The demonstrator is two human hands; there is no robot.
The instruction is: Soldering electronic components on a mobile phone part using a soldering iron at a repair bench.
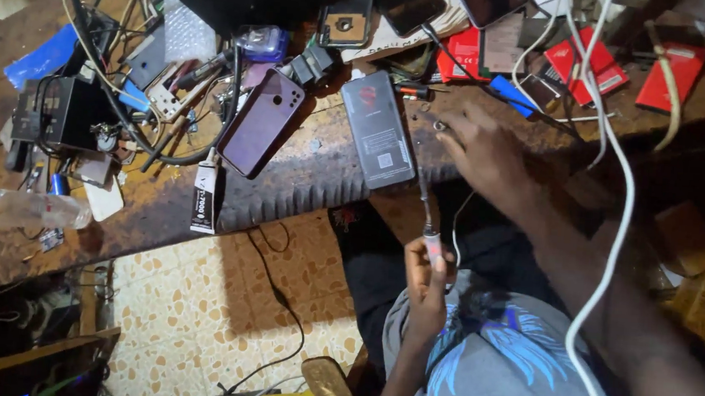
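Head view is showing 2 bare hands working at the edge of a cluttered wooden workbench (312, 174). Nearest, the left hand (427, 283) is closing around the pale pink handle of a slim precision screwdriver (425, 212), fingers curled tight and the thin metal shaft pointing away toward the bench, wrist raised over the lap and grey printed shirt (507, 361). Farther out, the right hand (482, 145) is reaching across the bench edge, forearm stretched long, fingertips pinching loosely near a tiny metal part (440, 126); whether it is actually gripping that part is too small to tell. To do this well, the tool hand would best be holding the shaft steady and in line while the other hand is pinning the small part flat so it is not rolling among the clutter. Just beside the right hand, a dark grey phone back cover (379, 129) is lying flat, and a purple phone (262, 122) is lying further left. A thick white cable (612, 252) is draping over the right arm.
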